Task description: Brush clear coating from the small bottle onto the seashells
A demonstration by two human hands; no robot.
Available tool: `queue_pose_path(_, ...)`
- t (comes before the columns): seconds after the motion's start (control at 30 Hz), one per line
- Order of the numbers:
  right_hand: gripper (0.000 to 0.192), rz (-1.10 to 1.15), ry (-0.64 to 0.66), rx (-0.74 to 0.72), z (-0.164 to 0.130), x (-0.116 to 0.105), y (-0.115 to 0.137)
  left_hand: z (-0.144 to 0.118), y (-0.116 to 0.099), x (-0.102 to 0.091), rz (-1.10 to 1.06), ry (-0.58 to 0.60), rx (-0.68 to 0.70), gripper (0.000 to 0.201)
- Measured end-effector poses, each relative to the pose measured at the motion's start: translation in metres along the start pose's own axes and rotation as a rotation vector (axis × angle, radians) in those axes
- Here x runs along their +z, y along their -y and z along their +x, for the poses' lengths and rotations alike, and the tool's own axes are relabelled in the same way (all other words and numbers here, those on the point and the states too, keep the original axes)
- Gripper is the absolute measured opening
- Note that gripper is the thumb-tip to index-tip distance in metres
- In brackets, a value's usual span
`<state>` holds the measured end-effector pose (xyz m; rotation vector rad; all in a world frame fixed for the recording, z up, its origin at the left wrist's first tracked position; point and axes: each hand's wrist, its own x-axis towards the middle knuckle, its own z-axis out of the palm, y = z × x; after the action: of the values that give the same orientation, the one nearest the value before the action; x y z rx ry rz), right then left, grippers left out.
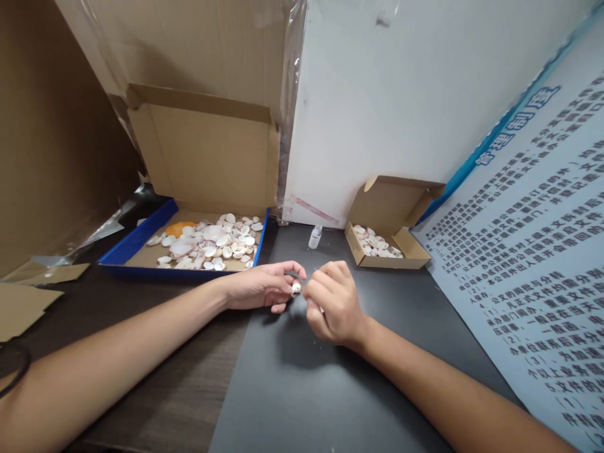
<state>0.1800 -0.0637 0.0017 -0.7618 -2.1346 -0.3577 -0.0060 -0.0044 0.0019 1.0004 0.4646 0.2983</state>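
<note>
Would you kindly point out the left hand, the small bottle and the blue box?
Left hand (257,287): head view, on the back of the hand.
Small bottle (314,239): head view, on its body.
Blue box (140,234): head view, on its left wall.

Apparently a shell between hands, bottle behind, shells in left box and right box

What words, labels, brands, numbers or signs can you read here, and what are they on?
"管理制度": the blue heading on the wall poster.
"公文的阅批与分转": a line in the poster's body text.
"5.文件的": near the poster's bottom, with the rest of the line cut off.
"(1)", "(2)", "(3)": item numbers on the poster.
Other poster lines: too blurred or slanted to quote surely.
Small bottle: label too small to read.
</note>
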Motion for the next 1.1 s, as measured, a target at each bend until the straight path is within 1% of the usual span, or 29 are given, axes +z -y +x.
queue_pose_path(0.07, 0.015, 0.007, -0.006, 0.036, -0.0002, 0.0000, -0.0007, -0.0001, -0.0004, 0.0006, -0.006, -0.014, -0.005, 0.030)
queue_pose_path(0.17, 0.015, 0.039, -0.007, 0.022, -0.0006, 0.0002, -0.0016, -0.0001, -0.0003, 0.0007, -0.019, -0.019, -0.009, 0.028)
queue_pose_path(0.3, 0.015, 0.038, -0.003, 0.060, -0.0013, 0.0008, -0.0019, 0.0002, 0.0000, 0.0000, -0.026, -0.019, -0.009, 0.029)
queue_pose_path(0.4, 0.015, 0.043, 0.012, 0.030, -0.0016, 0.0012, -0.0015, 0.0002, -0.0002, -0.0001, -0.031, -0.023, -0.010, 0.029)
queue_pose_path(0.5, 0.015, 0.016, 0.007, 0.033, -0.0012, 0.0008, -0.0007, 0.0002, -0.0001, 0.0001, -0.029, -0.027, -0.009, 0.030)
queue_pose_path(0.63, 0.016, 0.008, 0.011, -0.040, -0.0004, -0.0001, 0.0008, 0.0003, 0.0007, -0.0004, -0.037, -0.034, -0.004, 0.028)
queue_pose_path(0.77, 0.015, -0.011, 0.029, -0.017, 0.0002, -0.0004, 0.0011, 0.0007, 0.0015, -0.0018, -0.044, -0.035, -0.004, 0.026)
queue_pose_path(1.1, 0.017, -0.082, 0.030, -0.099, 0.0020, -0.0009, 0.0047, 0.0003, 0.0012, -0.0012, -0.066, -0.051, -0.006, 0.024)
